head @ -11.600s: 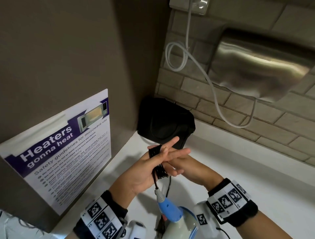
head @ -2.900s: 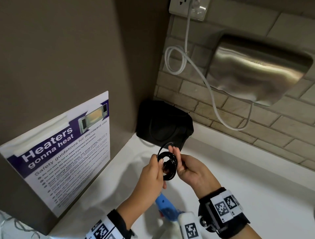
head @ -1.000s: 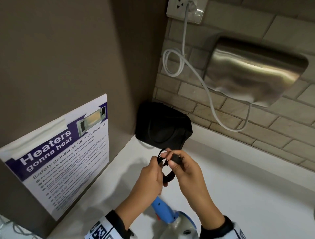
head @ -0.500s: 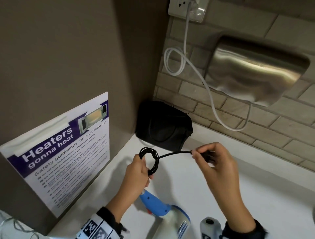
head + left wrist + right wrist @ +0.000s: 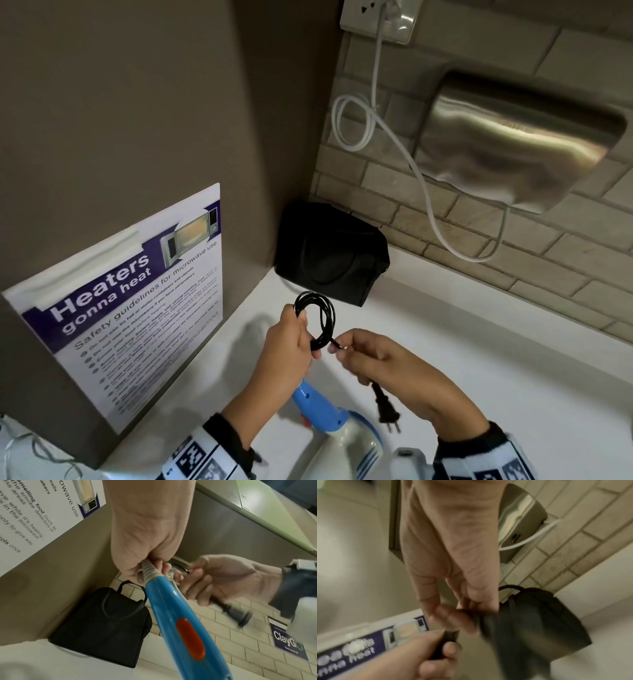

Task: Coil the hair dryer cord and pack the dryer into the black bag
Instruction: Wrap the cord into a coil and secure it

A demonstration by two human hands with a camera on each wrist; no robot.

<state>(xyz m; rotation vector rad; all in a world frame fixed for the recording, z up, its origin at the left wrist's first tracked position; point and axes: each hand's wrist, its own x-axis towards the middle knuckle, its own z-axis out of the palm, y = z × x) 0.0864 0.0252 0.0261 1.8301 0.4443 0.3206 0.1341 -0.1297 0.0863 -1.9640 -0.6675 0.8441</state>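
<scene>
Head view downward, mid-range – wrist views upward, close; all share black bag (image 5: 330,255).

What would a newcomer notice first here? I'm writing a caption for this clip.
Dead centre, the left hand grips a black coiled cord while the right hand pinches its free end, the plug dangling below. Behind them the black bag sits in the counter's corner, and a steel hand dryer hangs on the brick wall.

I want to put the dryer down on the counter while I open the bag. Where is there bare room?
The white counter is bare to the right of the black bag, below the brick wall. A narrower strip lies between the poster and the left hand. It is crowded near you, around the hair dryer, plug and right hand.
</scene>
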